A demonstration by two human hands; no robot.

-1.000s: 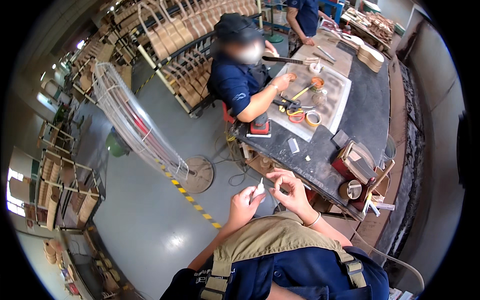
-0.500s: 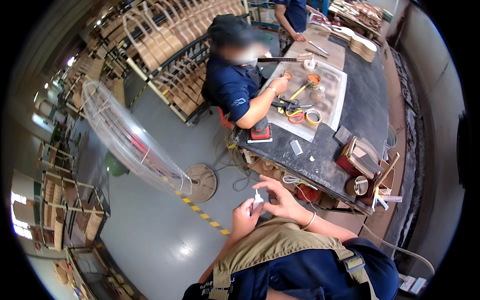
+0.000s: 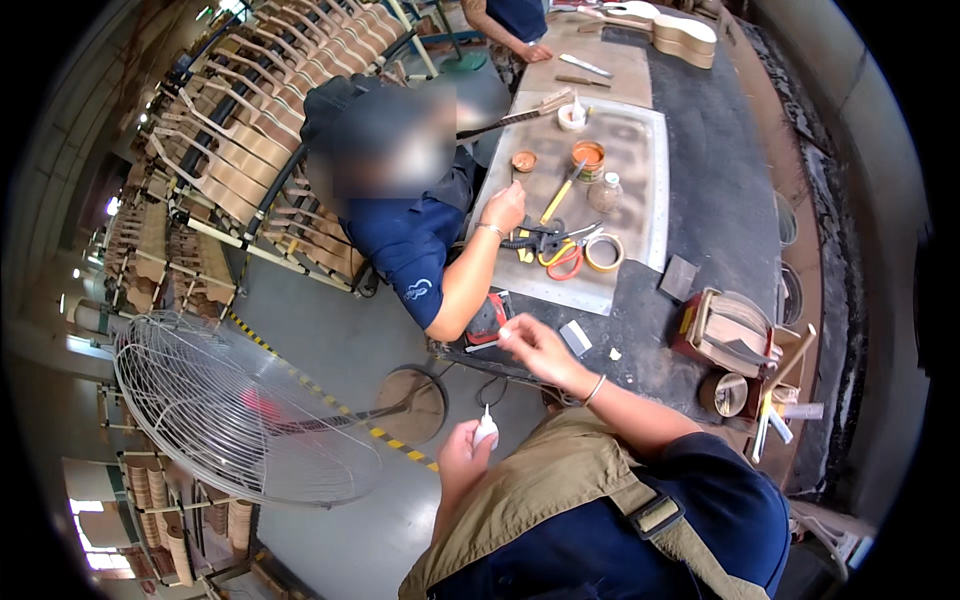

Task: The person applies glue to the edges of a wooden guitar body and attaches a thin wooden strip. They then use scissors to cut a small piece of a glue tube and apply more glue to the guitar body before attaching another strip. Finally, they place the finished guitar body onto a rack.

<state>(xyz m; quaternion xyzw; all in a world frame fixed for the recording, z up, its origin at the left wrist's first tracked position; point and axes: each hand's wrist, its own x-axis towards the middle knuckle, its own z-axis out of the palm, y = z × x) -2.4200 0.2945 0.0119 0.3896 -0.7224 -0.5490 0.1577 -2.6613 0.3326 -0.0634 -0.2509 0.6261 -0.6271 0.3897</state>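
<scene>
My left hand [image 3: 460, 458] is closed round a small white squeeze bottle [image 3: 486, 430], its thin nozzle pointing up. My right hand [image 3: 545, 352] reaches over the near edge of the workbench [image 3: 640, 320], thumb and forefinger pinched together. Whatever sits in that pinch, if anything, is too small to make out. Just left of those fingertips is a red and black sander [image 3: 487, 320], partly hidden by a co-worker's arm. A small pale grey block [image 3: 575, 338] lies right of my hand.
A co-worker [image 3: 400, 230] leans over a board [image 3: 630, 140] bearing orange-filled pots [image 3: 588, 157], scissors [image 3: 562, 262], a tape roll [image 3: 604, 252] and a clear jar [image 3: 605, 192]. A box of sanding pieces [image 3: 728, 330] stands at right. A large fan [image 3: 230, 410] stands left; guitar bodies [image 3: 684, 40] lie far back.
My right hand has left the bottle's nozzle and moved forward over the bench. My left hand, still holding the bottle, is lower and further left. The view has shifted; the co-worker's hand drew back from the small pot.
</scene>
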